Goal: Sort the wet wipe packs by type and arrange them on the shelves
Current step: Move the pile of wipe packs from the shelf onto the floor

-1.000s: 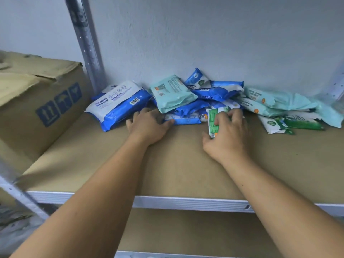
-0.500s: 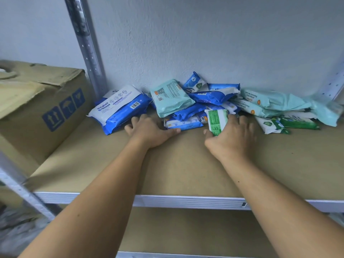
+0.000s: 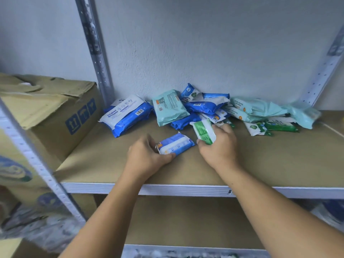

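A heap of wet wipe packs lies at the back of the brown shelf board (image 3: 279, 157). My left hand (image 3: 147, 157) grips a small blue and white pack (image 3: 176, 144) just above the board, in front of the heap. My right hand (image 3: 218, 146) holds a small green and white pack (image 3: 203, 131), tilted up. A large blue and white pack (image 3: 126, 114) lies at the heap's left. A teal pack (image 3: 169, 107) leans on several blue packs (image 3: 202, 106). More teal packs (image 3: 260, 110) and green packs (image 3: 275, 126) lie to the right.
A cardboard box (image 3: 46, 112) stands left of the shelf, beyond the grey upright post (image 3: 95, 51). Another post (image 3: 323, 67) rises at the right. A white metal rim (image 3: 186, 189) edges the shelf front. A lower shelf board (image 3: 186, 220) shows beneath.
My left hand has pulled a small blue and white pack out of the heap toward the front. My right hand has lifted the green pack clear of the heap.
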`<state>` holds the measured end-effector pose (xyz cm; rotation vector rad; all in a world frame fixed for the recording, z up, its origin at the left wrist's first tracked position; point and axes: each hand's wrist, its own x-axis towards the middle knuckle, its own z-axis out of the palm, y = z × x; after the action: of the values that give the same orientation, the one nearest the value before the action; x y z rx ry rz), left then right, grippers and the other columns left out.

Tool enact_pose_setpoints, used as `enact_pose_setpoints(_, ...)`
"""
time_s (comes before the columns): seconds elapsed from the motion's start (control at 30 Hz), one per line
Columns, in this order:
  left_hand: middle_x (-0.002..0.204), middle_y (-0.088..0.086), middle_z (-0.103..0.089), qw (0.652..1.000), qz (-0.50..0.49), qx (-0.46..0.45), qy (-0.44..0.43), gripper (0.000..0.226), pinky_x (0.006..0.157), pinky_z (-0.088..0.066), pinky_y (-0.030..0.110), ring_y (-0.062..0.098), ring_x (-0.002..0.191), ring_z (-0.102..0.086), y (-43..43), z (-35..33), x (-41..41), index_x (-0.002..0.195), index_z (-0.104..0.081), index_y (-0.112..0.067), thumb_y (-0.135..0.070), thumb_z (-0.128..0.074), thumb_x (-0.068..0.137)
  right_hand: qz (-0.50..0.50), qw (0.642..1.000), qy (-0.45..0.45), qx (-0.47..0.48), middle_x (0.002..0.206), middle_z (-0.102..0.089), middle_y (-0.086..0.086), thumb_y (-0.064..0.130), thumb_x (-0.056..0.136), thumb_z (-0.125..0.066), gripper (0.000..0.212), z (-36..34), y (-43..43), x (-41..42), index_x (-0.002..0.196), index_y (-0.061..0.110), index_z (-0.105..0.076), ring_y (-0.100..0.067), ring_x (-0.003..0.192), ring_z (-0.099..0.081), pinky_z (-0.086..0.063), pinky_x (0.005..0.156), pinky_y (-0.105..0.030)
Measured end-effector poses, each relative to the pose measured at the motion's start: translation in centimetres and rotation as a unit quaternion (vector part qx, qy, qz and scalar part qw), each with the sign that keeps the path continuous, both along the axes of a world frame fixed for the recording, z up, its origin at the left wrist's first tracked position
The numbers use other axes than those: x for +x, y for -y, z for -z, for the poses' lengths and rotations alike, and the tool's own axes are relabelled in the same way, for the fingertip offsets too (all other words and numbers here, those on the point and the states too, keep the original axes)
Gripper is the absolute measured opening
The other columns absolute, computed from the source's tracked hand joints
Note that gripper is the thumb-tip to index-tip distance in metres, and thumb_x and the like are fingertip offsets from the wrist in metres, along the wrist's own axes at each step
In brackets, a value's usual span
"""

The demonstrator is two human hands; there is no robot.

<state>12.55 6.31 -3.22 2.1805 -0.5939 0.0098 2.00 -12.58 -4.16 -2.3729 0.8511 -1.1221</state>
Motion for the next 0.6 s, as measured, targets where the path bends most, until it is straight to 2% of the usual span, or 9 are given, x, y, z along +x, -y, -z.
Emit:
enact_pose_setpoints(0.07,0.089,-0.011,-0.065,1.0,-0.003,-0.017,0.02,0.061,0.084,-0.052,0.036,0.017,0.09,-0.063,-2.0,0.2,-2.4,0.114,-0.06,-0.028,-0.048,-0.085,0.063,-0.009,1.0,0.012,0.004,0.106,-0.057,-0.005,0.042,0.066,-0.07,0.051,-0.2,-2.0,-2.4,0.107,0.013,-0.071,-0.031,0.092,-0.061,-0.054,0.079,-0.039)
enact_pose_setpoints(0.1,0.089,-0.01,-0.067,0.999,0.001,-0.013,0.029,0.059,0.087,-0.053,0.038,0.019,0.092,-0.064,-3.0,0.4,-3.5,0.118,-0.063,-0.029,-0.049,-0.082,0.065,-0.014,1.0,0.016,0.002,0.1,-0.055,-0.002,0.044,0.066,-0.067,0.049,-0.2,-3.1,-3.9,0.105,0.015,-0.071,-0.03,0.086,-0.06,-0.054,0.075,-0.04)
enact_pose_setpoints(0.17,0.079,-0.005,-0.069,0.999,0.015,0.001,0.045,0.041,0.079,-0.054,0.043,0.02,0.082,-0.064,-4.8,0.4,-6.0,0.097,-0.071,-0.028,-0.054,-0.071,0.066,-0.024,0.999,0.033,0.002,0.093,-0.05,0.0,0.044,0.068,-0.066,0.045,-0.3,-5.5,-7.2,0.103,0.016,-0.07,-0.028,0.08,-0.057,-0.053,0.072,-0.041)
enact_pose_setpoints(0.23,0.072,-0.004,-0.064,0.998,0.005,-0.001,0.064,0.039,0.072,-0.053,0.043,0.02,0.078,-0.061,-6.6,0.8,-9.4,0.083,-0.068,-0.024,-0.057,-0.064,0.065,-0.029,0.997,0.07,0.007,0.095,-0.052,-0.002,0.04,0.071,-0.069,0.048,-0.3,-8.3,-11.0,0.111,0.013,-0.069,-0.027,0.085,-0.056,-0.051,0.077,-0.041)
enact_pose_setpoints(0.33,0.079,-0.011,-0.062,0.993,-0.044,0.009,0.111,0.04,0.077,-0.044,0.035,0.016,0.085,-0.054,-8.8,3.0,-15.6,0.089,-0.066,-0.028,-0.062,-0.06,0.068,-0.002,0.993,0.115,0.011,0.102,-0.058,-0.006,0.029,0.073,-0.076,0.052,1.6,-11.8,-16.7,0.12,0.009,-0.066,-0.028,0.096,-0.057,-0.048,0.084,-0.038)
enact_pose_setpoints(0.4,0.079,-0.014,-0.06,0.996,-0.042,0.006,0.078,0.039,0.075,-0.04,0.034,0.015,0.083,-0.05,-10.0,6.2,-19.6,0.093,-0.063,-0.03,-0.062,-0.059,0.072,0.024,0.991,0.122,0.049,0.107,-0.058,-0.005,0.028,0.073,-0.077,0.055,4.2,-13.6,-20.0,0.123,0.01,-0.064,-0.028,0.1,-0.057,-0.047,0.088,-0.039)
enact_pose_setpoints(0.5,0.073,-0.012,-0.057,0.999,-0.002,0.041,-0.025,0.035,0.067,-0.044,0.036,0.02,0.079,-0.054,-11.8,12.9,-24.2,0.086,-0.056,-0.028,-0.061,-0.057,0.076,0.084,0.986,0.023,0.143,0.104,-0.059,0.0,0.033,0.069,-0.074,0.053,10.2,-15.7,-23.9,0.119,0.019,-0.065,-0.029,0.097,-0.054,-0.047,0.085,-0.043)
enact_pose_setpoints(0.6,0.069,-0.004,-0.057,0.985,0.04,0.145,-0.084,0.037,0.064,-0.045,0.037,0.029,0.075,-0.061,-13.0,18.6,-26.8,0.075,-0.043,-0.026,-0.06,-0.055,0.08,0.102,0.946,-0.139,0.274,0.098,-0.068,0.0,0.039,0.063,-0.072,0.049,14.9,-17.2,-26.2,0.109,0.023,-0.069,-0.028,0.091,-0.062,-0.053,0.079,-0.038)
